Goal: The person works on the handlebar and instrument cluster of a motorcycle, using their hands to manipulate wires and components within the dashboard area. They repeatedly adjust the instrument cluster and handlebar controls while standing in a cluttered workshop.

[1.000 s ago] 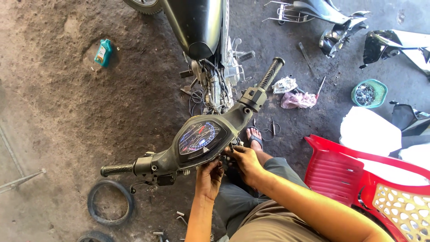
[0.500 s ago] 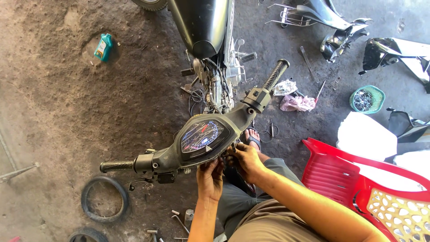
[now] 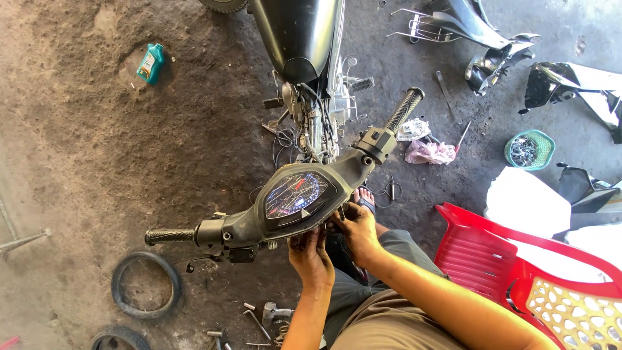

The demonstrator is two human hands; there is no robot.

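The handlebar unit (image 3: 295,201), with its gauge face up, sits loose over the stripped motorbike (image 3: 311,78), so I steady it from below. My left hand (image 3: 311,256) and right hand (image 3: 356,227) press curled fingers under its near edge; how tight the grip is I cannot tell. Tools (image 3: 262,317) lie by my knee on the floor, a red chair (image 3: 492,253) to my right.
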